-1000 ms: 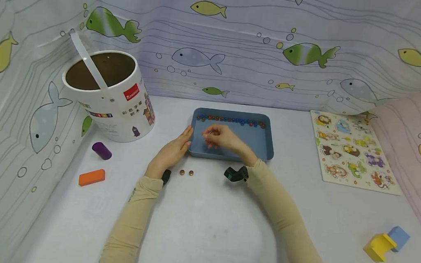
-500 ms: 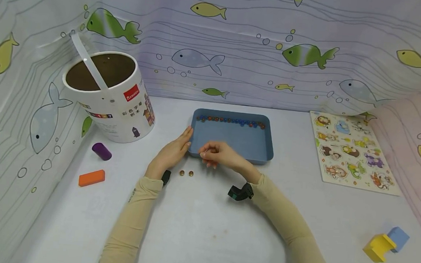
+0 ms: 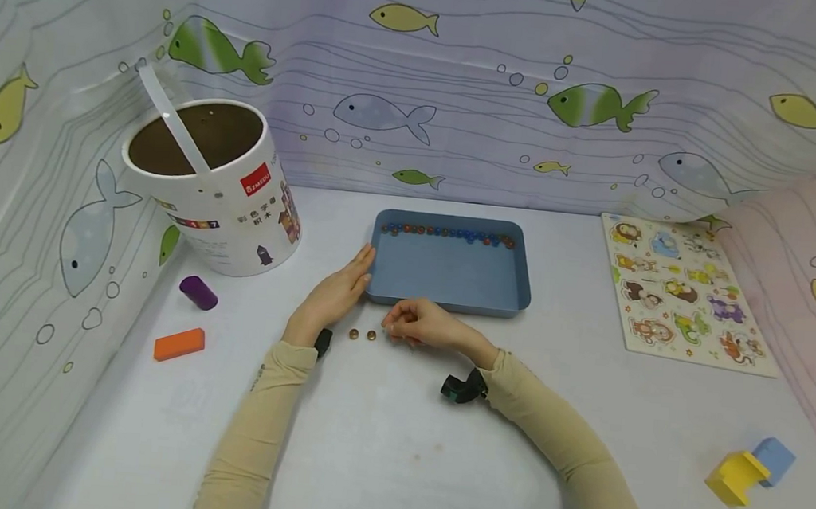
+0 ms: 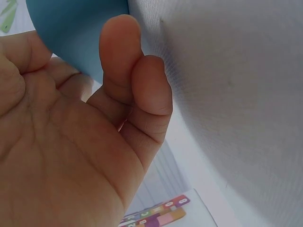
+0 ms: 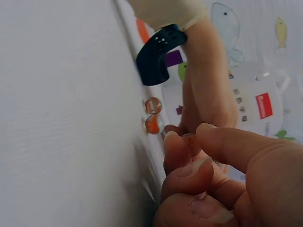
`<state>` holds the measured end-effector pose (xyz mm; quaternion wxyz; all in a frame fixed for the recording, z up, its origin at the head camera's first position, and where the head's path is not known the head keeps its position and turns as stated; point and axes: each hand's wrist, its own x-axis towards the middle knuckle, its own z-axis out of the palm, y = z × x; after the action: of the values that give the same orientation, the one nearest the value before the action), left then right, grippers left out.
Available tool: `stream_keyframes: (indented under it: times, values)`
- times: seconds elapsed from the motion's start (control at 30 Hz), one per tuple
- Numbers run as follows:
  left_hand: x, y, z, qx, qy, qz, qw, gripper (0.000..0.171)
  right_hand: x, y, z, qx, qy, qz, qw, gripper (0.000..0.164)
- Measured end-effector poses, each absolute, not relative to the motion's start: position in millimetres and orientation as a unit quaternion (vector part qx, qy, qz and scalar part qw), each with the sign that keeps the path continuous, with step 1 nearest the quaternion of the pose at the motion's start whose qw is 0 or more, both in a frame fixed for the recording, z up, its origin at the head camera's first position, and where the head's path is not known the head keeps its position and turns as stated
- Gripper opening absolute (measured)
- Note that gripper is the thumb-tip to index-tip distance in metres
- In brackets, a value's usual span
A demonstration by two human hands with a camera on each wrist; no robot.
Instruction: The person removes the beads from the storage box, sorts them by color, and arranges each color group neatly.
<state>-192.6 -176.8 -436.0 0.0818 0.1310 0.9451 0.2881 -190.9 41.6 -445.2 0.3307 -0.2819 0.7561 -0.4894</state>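
Observation:
A blue-grey tray [image 3: 452, 278] stands on the white table, with a row of small blue and orange marbles [image 3: 446, 232] along its far side. My left hand [image 3: 332, 300] touches the tray's left wall with extended fingers; the left wrist view shows its palm and the tray's wall [image 4: 78, 33] behind. Just in front of the tray, my right hand [image 3: 424, 324] is low over the table. Its thumb and index finger pinch a clear marble with some orange [image 5: 190, 142], partly covered by the fingertips. Two amber-looking marbles [image 3: 362, 335] lie on the table left of that hand.
A white bucket [image 3: 237, 229] with a handle stands back left. Nearby lie a purple cylinder [image 3: 199, 292] and an orange block [image 3: 179, 344]. An animal puzzle board [image 3: 688, 296] lies right; yellow [image 3: 734, 477] and blue [image 3: 773, 461] blocks lie front right.
My right hand has come out of the tray toward me, over its near rim, and down beside the two loose marbles. The left hand stays at the tray's side.

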Motion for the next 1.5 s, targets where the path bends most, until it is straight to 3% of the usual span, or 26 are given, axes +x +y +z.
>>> stream_keyframes:
  times: [0.57, 0.83, 1.2, 1.5]
  values:
    - [-194, -175, -435, 0.134, 0.945, 0.289, 0.078, 0.054, -185, 39, -450, -0.325, 0.808, -0.404, 0.279, 0.013]
    - [-193, -174, -434, 0.132, 0.945, 0.288, 0.077, 0.054, -188, 42, -445, -0.299, 0.776, -0.452, 0.324, 0.016]
    - [-194, -176, -435, 0.134, 0.947, 0.282, 0.075, 0.054, -198, 48, -425, -0.302, 0.747, -0.493, 0.328, 0.027]
    - [-194, -176, -437, 0.132, 0.946, 0.288, 0.074, 0.054, -227, 65, -401, -0.267, 0.742, -0.546, 0.283, 0.032]
